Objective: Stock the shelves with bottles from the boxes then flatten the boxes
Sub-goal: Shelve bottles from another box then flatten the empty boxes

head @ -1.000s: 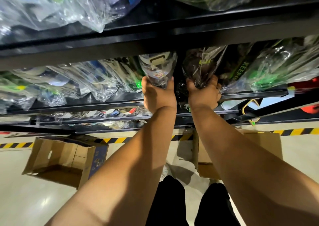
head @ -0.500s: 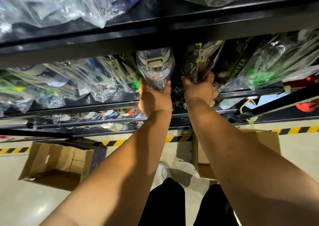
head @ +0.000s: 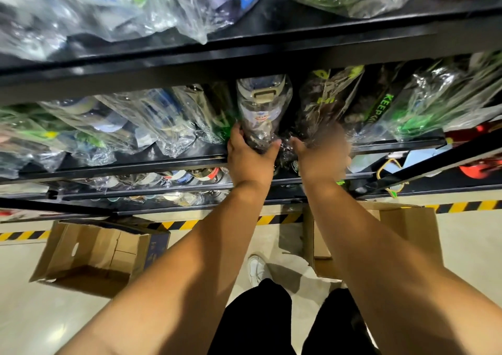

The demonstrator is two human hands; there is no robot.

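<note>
On the black middle shelf [head: 135, 166], my left hand [head: 251, 162] grips the base of a clear bagged bottle [head: 262, 110] with a tan lid clasp, standing among other bagged bottles. Just to its right, my right hand [head: 322, 156] is at the base of a dark bagged bottle [head: 327, 102] with yellow-green print. That hand is motion-blurred, so its hold is unclear. Two open cardboard boxes sit on the floor below: one at the left [head: 92, 257] on its side, one at the right [head: 404, 227] partly behind my right arm.
The upper shelf [head: 244, 56] overhangs the bottles and carries more bagged items. Lower shelves hold cans and bagged goods. Yellow-black hazard tape [head: 461, 206] runs along the floor by the rack. My legs and a white shoe [head: 256, 269] are below.
Both hands have pushed their bottles a little further up and back into the shelf. The right hand now blurs at its bottle's base.
</note>
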